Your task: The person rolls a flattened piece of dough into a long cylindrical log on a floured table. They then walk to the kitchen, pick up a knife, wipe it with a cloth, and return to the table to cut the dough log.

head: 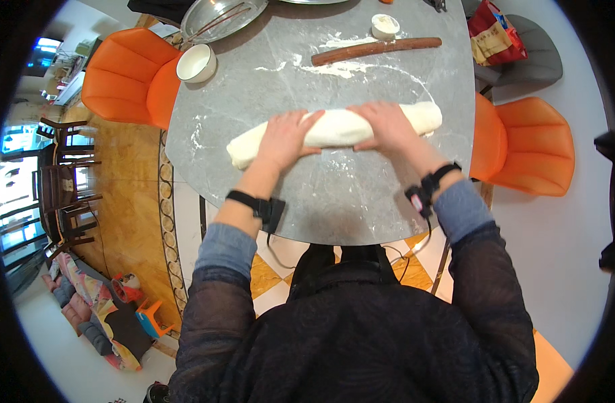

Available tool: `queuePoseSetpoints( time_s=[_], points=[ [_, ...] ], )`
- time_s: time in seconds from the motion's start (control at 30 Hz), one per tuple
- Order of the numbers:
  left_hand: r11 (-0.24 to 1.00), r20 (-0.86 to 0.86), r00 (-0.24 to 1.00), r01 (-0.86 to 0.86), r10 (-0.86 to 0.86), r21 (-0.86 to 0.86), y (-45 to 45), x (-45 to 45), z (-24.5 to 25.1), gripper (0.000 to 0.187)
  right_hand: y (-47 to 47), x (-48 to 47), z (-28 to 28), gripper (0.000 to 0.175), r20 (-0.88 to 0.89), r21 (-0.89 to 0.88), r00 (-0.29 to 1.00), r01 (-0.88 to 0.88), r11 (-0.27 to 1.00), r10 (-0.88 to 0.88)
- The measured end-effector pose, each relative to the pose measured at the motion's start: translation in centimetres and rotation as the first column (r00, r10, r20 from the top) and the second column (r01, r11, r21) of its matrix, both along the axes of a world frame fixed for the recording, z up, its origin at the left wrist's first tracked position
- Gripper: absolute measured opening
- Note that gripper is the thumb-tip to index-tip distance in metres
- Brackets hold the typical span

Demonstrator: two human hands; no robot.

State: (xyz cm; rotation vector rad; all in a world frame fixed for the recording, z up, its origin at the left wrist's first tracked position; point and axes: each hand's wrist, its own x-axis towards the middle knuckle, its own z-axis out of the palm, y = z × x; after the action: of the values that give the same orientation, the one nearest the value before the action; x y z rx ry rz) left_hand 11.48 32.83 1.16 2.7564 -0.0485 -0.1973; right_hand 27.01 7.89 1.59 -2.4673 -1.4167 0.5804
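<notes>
A thick log of white dough (337, 128) lies crosswise on the grey tabletop (317, 196), its right end farther from me than its left. My left hand (283, 138) rests over the dough left of its middle, thumb along the near side. Right of the middle, my right hand (385, 125) grips the log from above in the same way, fingers over the far side. Both ends of the dough stick out beyond my hands. Beyond it lies a brown wooden rolling pin (377, 51), with loose flour (337, 69) scattered around it.
A white bowl (196, 63) stands at the table's left edge, near a metal basin (224, 20) with chopsticks (219, 22) in it. Behind the rolling pin sits a small cup of flour (385, 26). Orange chairs (128, 75) flank the table. A cable (278, 259) hangs from each wrist strap.
</notes>
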Motion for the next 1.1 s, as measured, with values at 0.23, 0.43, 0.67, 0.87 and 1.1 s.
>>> queuePoseSetpoints(
  time_s=[0.23, 0.43, 0.67, 0.87, 1.1],
  points=[
    [0.934, 0.299, 0.936, -0.262, 0.186, 0.242, 1.8, -2.4, 0.7, 0.104, -2.8, 1.8, 1.1, 0.092, 0.198, 0.142, 0.98, -0.035, 0.989, 0.006],
    [0.96, 0.025, 0.983, -0.182, 0.181, 0.214, 6.5, -5.0, -0.2, 0.086, -4.9, 4.2, 0.9, 0.083, 0.12, 0.136, 0.992, 0.013, 0.991, -0.029],
    [0.908, -0.019, 1.0, 0.023, -0.017, 0.419, 14.3, -2.2, 1.5, 0.074, -4.8, 2.9, 0.3, 0.08, 0.137, 0.041, 0.983, 0.118, 0.992, -0.122],
    [0.959, 0.166, 0.986, -0.047, 0.0, 0.278, 9.1, -2.6, 2.3, 0.091, -2.8, -3.3, 0.7, 0.069, 0.31, 0.006, 0.887, 0.358, 0.934, -0.342],
    [0.988, -0.065, 0.992, 0.103, -0.111, -0.112, -0.4, 4.8, 0.4, 0.09, 6.5, -5.5, 0.0, 0.047, 0.05, 0.033, 0.948, 0.312, 0.95, -0.313]
  ],
)
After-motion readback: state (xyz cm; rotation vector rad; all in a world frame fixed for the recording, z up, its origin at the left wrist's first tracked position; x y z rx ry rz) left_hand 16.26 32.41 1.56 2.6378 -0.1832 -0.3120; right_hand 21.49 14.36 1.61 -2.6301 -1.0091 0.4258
